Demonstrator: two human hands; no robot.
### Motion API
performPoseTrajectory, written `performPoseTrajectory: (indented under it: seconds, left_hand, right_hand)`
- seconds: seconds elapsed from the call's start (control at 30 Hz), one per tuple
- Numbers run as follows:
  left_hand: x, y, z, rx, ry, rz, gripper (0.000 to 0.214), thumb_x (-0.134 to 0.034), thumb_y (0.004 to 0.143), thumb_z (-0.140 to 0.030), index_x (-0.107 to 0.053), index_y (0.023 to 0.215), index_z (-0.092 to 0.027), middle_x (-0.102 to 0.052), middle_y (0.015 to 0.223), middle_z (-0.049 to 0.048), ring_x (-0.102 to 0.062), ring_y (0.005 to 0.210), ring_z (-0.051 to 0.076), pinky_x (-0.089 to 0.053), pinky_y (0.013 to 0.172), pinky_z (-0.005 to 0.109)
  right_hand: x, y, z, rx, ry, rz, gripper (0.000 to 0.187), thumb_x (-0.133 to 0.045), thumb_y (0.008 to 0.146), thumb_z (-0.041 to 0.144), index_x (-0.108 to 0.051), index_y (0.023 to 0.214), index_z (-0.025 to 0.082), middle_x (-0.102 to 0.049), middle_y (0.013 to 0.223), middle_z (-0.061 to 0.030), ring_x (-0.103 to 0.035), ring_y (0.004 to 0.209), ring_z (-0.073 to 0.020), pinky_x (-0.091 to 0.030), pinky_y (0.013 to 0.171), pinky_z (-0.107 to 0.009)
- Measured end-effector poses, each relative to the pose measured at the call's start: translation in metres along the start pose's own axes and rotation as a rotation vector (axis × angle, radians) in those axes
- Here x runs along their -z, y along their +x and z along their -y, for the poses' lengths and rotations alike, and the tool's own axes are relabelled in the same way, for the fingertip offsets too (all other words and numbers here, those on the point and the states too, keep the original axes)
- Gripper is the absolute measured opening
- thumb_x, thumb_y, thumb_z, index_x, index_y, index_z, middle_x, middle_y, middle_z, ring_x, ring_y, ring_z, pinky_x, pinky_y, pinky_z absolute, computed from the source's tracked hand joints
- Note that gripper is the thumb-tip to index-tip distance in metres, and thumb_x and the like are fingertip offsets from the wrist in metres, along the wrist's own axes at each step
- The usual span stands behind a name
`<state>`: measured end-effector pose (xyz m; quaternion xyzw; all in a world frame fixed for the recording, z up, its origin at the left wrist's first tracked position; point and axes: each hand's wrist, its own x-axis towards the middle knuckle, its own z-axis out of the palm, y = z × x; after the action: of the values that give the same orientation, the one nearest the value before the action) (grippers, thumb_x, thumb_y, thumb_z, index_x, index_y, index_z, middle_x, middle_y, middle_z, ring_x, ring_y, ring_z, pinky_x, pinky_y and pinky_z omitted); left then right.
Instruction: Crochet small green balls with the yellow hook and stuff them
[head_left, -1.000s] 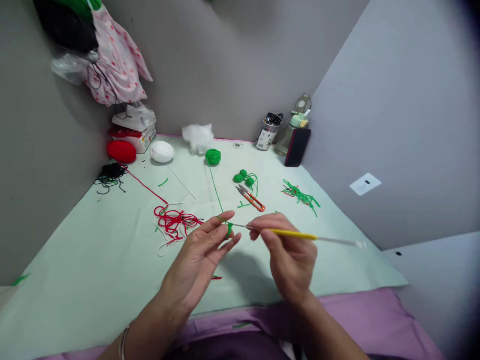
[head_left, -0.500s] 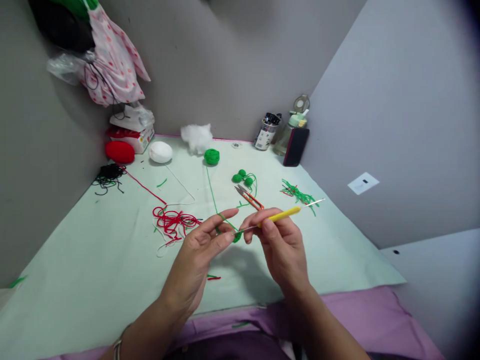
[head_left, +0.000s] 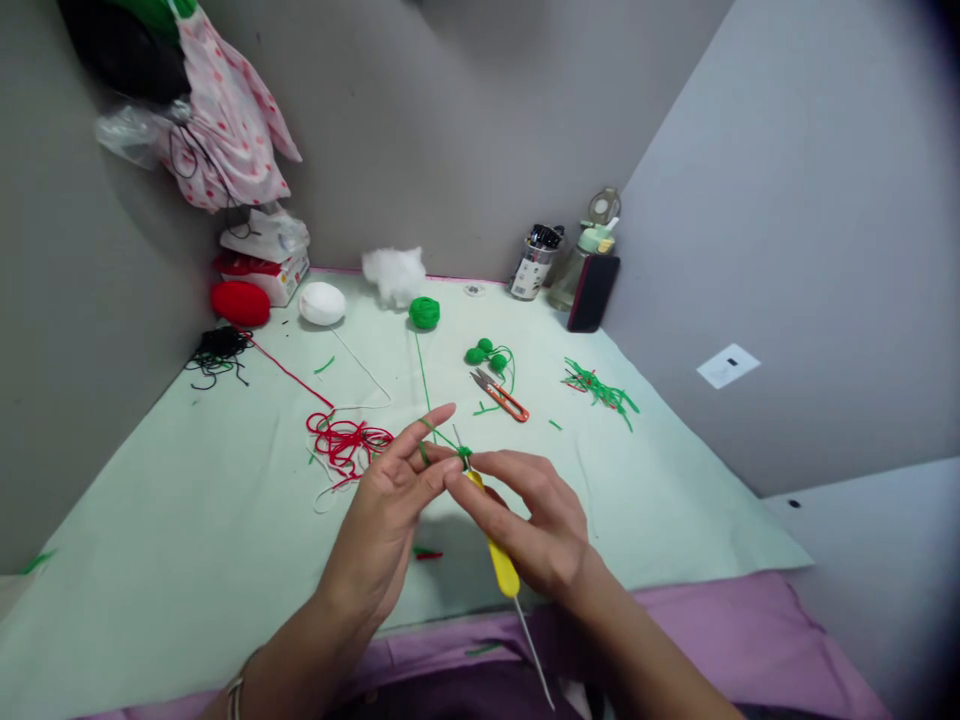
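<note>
My left hand (head_left: pixel 397 490) pinches a small green crochet piece (head_left: pixel 464 456) between thumb and a finger, its index finger raised with green yarn looped round it. From that finger the strand runs back to a green yarn ball (head_left: pixel 424 312). My right hand (head_left: pixel 536 515) closes on a crochet hook with a yellow grip (head_left: pixel 502 568); its fingertips meet the left thumb at the green piece. One metal end of the hook passes up by the piece, the other points down toward my lap. Part of the piece is hidden by fingers.
Orange thread snips (head_left: pixel 511 402) lie beyond my hands, near several small green balls (head_left: pixel 485 354). Tangled red yarn (head_left: pixel 349 445) is at left, green scraps (head_left: pixel 600 388) at right. White stuffing (head_left: pixel 394 275), a pen holder (head_left: pixel 531 265) and a phone (head_left: pixel 594 293) stand along the back.
The hook has swung from pointing right to pointing down toward me. My right hand has turned and moved left against the green piece. My left index finger has shifted slightly left.
</note>
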<state>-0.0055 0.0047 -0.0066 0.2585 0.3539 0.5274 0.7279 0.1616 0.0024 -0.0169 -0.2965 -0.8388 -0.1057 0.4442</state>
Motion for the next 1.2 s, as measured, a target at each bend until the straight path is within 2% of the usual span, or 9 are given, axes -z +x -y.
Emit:
performPoseTrajectory:
  seconds: [0.07, 0.13, 0.23, 0.33, 0.47, 0.8, 0.87, 1.0, 1.2]
  left_hand:
    - [0.001, 0.001, 0.000, 0.096, -0.080, 0.062, 0.052, -0.089, 0.078, -0.028, -0.075, 0.128, -0.025, -0.065, 0.082, -0.0023, -0.060, 0.084, 0.012, -0.047, 0.088, 0.026]
    - [0.003, 0.001, 0.001, 0.140, -0.134, 0.078, 0.046, -0.088, 0.079, -0.027, -0.077, 0.123, -0.022, -0.066, 0.084, -0.0003, -0.061, 0.089, 0.014, -0.048, 0.097, 0.032]
    - [0.004, 0.001, 0.002, 0.073, -0.093, 0.035, 0.039, -0.087, 0.079, -0.026, -0.079, 0.118, -0.023, -0.068, 0.087, 0.0004, -0.062, 0.093, 0.016, -0.044, 0.106, 0.038]
    - [0.003, 0.000, 0.004, -0.035, 0.025, 0.019, 0.043, -0.087, 0.080, -0.028, -0.078, 0.121, -0.027, -0.070, 0.091, 0.0002, -0.061, 0.097, 0.017, -0.040, 0.105, 0.036]
    - [0.001, 0.000, 0.005, -0.058, 0.073, 0.042, 0.046, -0.084, 0.083, -0.029, -0.075, 0.128, -0.029, -0.070, 0.094, 0.0005, -0.060, 0.097, 0.019, -0.040, 0.102, 0.036]
    - [0.005, -0.002, 0.001, -0.067, 0.175, 0.065, 0.038, -0.087, 0.080, -0.031, -0.080, 0.118, -0.031, -0.068, 0.088, -0.0003, -0.061, 0.093, 0.017, -0.045, 0.092, 0.030]
    - [0.003, -0.002, 0.003, -0.062, 0.157, 0.100, 0.041, -0.086, 0.081, -0.029, -0.078, 0.121, -0.032, -0.070, 0.092, 0.0007, -0.064, 0.095, 0.018, -0.046, 0.093, 0.031]
    - [0.000, -0.001, 0.006, -0.070, 0.151, 0.127, 0.040, -0.086, 0.081, -0.027, -0.079, 0.120, -0.031, -0.072, 0.095, 0.0022, -0.065, 0.100, 0.020, -0.048, 0.093, 0.031]
    - [-0.004, 0.000, 0.006, -0.075, 0.077, 0.037, 0.040, -0.089, 0.079, -0.028, -0.080, 0.118, -0.030, -0.073, 0.092, -0.0003, -0.065, 0.094, 0.016, -0.048, 0.093, 0.028]
  right_hand:
    - [-0.001, -0.001, 0.000, -0.048, 0.100, -0.053, 0.045, -0.061, 0.097, 0.004, -0.069, 0.135, 0.027, -0.078, 0.110, -0.0089, -0.075, 0.098, -0.0212, -0.066, 0.079, -0.035]
    - [0.000, -0.001, 0.000, -0.192, 0.291, -0.114, 0.038, -0.058, 0.100, 0.008, -0.071, 0.130, 0.027, -0.077, 0.106, -0.0080, -0.074, 0.095, -0.0204, -0.065, 0.077, -0.035]
    - [0.002, 0.003, -0.002, -0.489, 0.621, -0.191, 0.023, -0.058, 0.103, 0.016, -0.076, 0.113, 0.025, -0.075, 0.093, -0.0055, -0.071, 0.083, -0.0191, -0.061, 0.072, -0.035]
    - [-0.002, 0.006, -0.004, -0.617, 0.849, -0.233, 0.017, -0.061, 0.103, 0.026, -0.078, 0.103, 0.026, -0.073, 0.088, -0.0040, -0.067, 0.075, -0.0177, -0.058, 0.066, -0.033]
    - [-0.008, 0.005, -0.006, -0.605, 0.888, -0.228, 0.015, -0.065, 0.101, 0.029, -0.080, 0.102, 0.027, -0.076, 0.096, -0.0053, -0.068, 0.084, -0.0189, -0.059, 0.072, -0.035]
    - [0.000, 0.008, -0.012, -0.793, 1.053, -0.254, 0.018, -0.069, 0.098, 0.036, -0.078, 0.091, 0.021, -0.074, 0.080, -0.0042, -0.067, 0.064, -0.0152, -0.058, 0.058, -0.029]
    - [-0.002, 0.009, -0.009, -0.742, 1.016, -0.209, 0.017, -0.069, 0.098, 0.036, -0.079, 0.093, 0.023, -0.077, 0.084, -0.0049, -0.070, 0.070, -0.0168, -0.060, 0.062, -0.031]
    - [-0.005, 0.010, -0.002, -0.566, 0.759, -0.152, 0.015, -0.067, 0.100, 0.024, -0.081, 0.103, 0.027, -0.081, 0.100, -0.0069, -0.074, 0.097, -0.0226, -0.063, 0.083, -0.040]
    - [-0.006, 0.005, 0.004, -0.525, 0.623, -0.184, 0.025, -0.064, 0.100, 0.015, -0.079, 0.112, 0.030, -0.078, 0.101, -0.0054, -0.074, 0.093, -0.0200, -0.063, 0.078, -0.035]
